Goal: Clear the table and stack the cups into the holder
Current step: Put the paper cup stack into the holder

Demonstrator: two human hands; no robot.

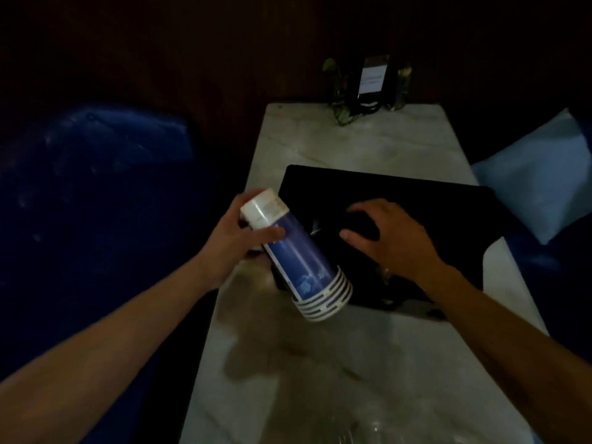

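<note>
Head view: left hand grips tilted cup stack.

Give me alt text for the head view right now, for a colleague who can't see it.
The left hand holds a tilted stack of nested paper cups over a pale table, while the right hand reaches onto a black tray. A small plant and sign stand sit at the table's far end.

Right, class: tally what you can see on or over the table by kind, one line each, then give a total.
Stack of paper cups: 1, held tilted in the left hand
Black tray: 1, under the right hand
Plant: 1
Sign stand: 1
Total: 4
</note>
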